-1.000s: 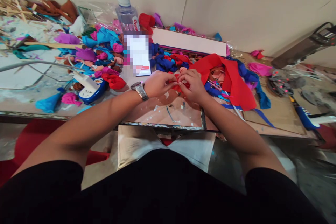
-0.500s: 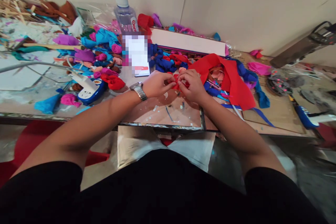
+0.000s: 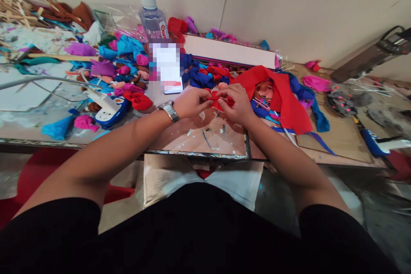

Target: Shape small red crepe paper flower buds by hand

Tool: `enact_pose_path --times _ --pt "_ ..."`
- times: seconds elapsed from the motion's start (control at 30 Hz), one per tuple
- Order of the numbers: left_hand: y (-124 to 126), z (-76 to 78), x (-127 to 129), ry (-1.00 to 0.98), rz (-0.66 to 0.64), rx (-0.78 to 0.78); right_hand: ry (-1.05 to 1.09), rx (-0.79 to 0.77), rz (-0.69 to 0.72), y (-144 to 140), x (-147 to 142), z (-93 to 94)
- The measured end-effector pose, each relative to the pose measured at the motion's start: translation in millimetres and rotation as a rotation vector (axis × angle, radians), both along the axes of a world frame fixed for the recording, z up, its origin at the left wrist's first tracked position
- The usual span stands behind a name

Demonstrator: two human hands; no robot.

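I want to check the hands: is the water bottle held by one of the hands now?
No, the water bottle stands at the back by the wall, while the left hand and right hand pinch a small red piece.

We see the left hand point(image 3: 192, 102) and the right hand point(image 3: 236, 103) meeting over the table point(image 3: 340, 137), both pinching a small red fabric piece point(image 3: 219, 99) between their fingertips. A wristwatch point(image 3: 169, 110) sits on the left wrist. Just right of the hands lies a large red cloth point(image 3: 282, 94) over blue scraps point(image 3: 201, 78). A water bottle point(image 3: 153, 17) stands near the wall behind a phone point(image 3: 168, 68).
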State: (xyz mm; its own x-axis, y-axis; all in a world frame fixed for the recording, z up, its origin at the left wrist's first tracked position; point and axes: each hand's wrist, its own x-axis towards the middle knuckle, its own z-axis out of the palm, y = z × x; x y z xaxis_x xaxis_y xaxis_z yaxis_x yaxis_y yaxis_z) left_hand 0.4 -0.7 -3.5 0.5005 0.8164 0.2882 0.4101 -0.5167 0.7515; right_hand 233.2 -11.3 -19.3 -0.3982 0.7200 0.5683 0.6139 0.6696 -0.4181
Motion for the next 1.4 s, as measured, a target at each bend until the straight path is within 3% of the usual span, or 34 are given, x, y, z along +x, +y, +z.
enact_pose_path --times 0.37,0.57,0.77,0.93,1.23,1.4 --pt "1 -3.7 0 0.027 -0.059 -0.062 -0.021 0.0 0.012 -4 -1 3.3" --pt "6 -9.1 0 -0.141 -0.17 -0.291 -0.024 0.015 0.001 -3 1 3.0" --pt "8 -8.9 1 -0.205 -0.123 -0.389 -0.041 0.046 -0.006 -5 0 6.2" --pt "5 -7.5 1 -0.153 -0.102 -0.254 -0.059 0.063 -0.032 -6 -2 5.8" --pt "-3 -4.7 0 0.158 -0.002 0.272 -0.072 -0.019 -0.031 -1 -3 -3.4" --pt "-2 -7.9 1 0.208 0.022 0.332 -0.062 -0.054 -0.03 0 -5 -5.8"
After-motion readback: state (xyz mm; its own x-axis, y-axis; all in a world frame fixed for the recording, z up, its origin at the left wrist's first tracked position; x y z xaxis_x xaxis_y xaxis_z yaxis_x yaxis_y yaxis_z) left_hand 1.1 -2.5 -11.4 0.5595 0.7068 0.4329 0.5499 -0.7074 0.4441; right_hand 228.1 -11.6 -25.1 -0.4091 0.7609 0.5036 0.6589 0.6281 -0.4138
